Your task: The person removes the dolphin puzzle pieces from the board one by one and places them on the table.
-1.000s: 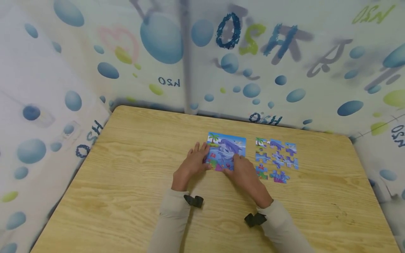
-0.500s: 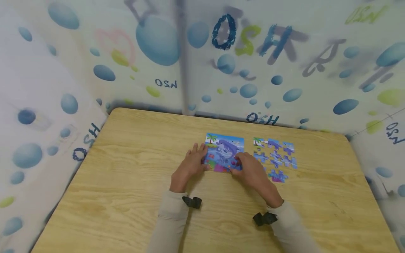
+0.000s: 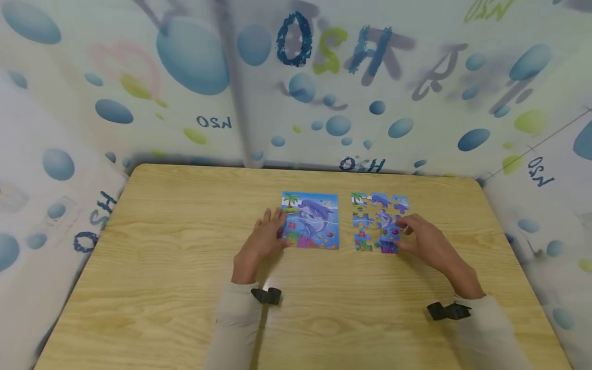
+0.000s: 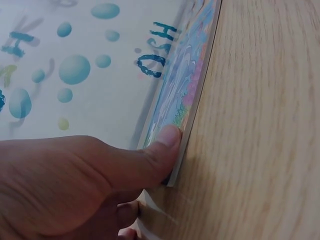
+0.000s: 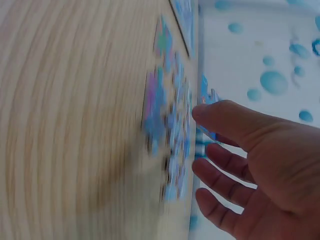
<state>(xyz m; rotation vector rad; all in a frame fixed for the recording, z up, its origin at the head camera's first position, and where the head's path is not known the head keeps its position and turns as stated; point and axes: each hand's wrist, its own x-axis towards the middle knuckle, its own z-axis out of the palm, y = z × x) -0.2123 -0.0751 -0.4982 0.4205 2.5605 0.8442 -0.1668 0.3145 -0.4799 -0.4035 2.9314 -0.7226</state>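
A square dolphin picture board (image 3: pixel 311 220) lies flat on the table. My left hand (image 3: pixel 261 239) rests at its left side, fingers spread along that edge. In the left wrist view, the left thumb (image 4: pixel 167 137) presses on the board's near corner. To the right, my right hand (image 3: pixel 427 241) pinches a blue jigsaw piece (image 3: pixel 395 231) between thumb and fingers, above the loose jigsaw pieces (image 3: pixel 362 220). In the right wrist view the pinched piece (image 5: pixel 209 95) stands tilted, apart from the tabletop, partly hidden by the thumb. The hand hides some loose pieces.
The wooden table (image 3: pixel 185 288) has a rounded far edge close to a patterned wall (image 3: pixel 185 108). Several loose pieces lie in rows, slightly apart, right of the board. Both wrists carry small black mounts.
My right hand has moved from the board's lower right corner across to the loose pieces, carrying a jigsaw piece. My left hand stays at the board's left side. The head view has shifted.
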